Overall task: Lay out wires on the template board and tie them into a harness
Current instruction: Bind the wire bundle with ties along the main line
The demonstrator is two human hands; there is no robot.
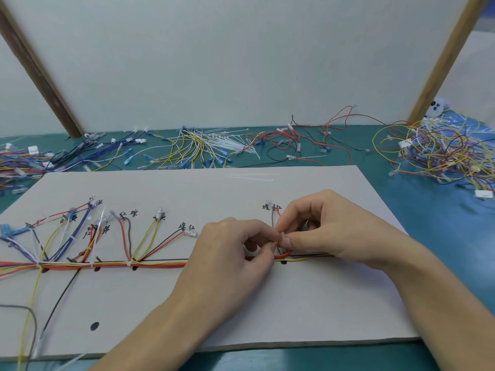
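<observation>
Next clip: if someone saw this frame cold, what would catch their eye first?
Probably the two hands meeting mid-board: the left hand and right hand pinch something small and pale over the wire bundle, which runs along the template board. To the left, coloured branches fan up towards handwritten labels. Behind the board, a pile of white cable ties lies among loose wires on the green table.

A white panel [241, 62] stood beyond the grip on the teal desk [442, 223], framed by two slanted wooden posts [40, 73].
</observation>
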